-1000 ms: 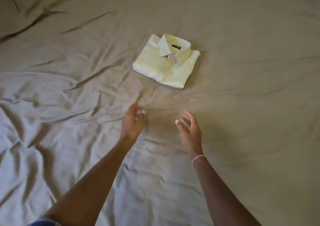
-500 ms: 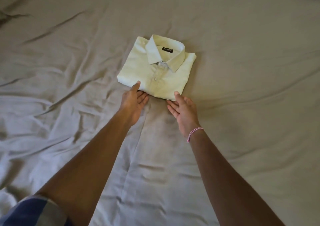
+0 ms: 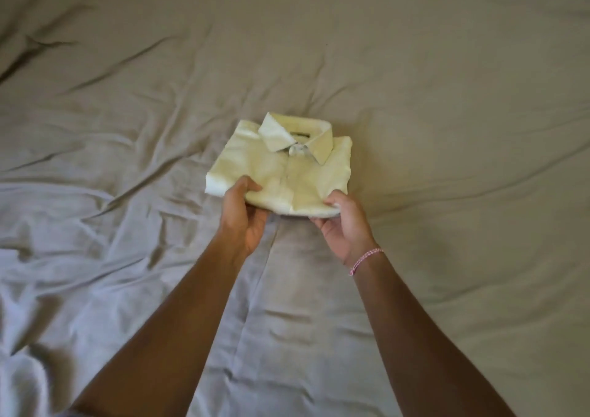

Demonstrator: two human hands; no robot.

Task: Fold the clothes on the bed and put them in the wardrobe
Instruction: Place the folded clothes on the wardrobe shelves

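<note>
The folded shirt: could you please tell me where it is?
Head view, centre: the shirt is over the bedsheet, its near edge gripped by left hand and right hand.

left grip [image 3: 244, 212] & right grip [image 3: 343, 225], open & short of the shirt [image 3: 287, 167] 1s ago, now pinch its near edge, thumbs on top, fingers under; that edge is up off the bed [image 3: 447, 129].

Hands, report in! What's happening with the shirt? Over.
Left hand and right hand pinch the folded shirt at its near edge. Collar up, on the bed sheet. Nothing blocking it.
</note>
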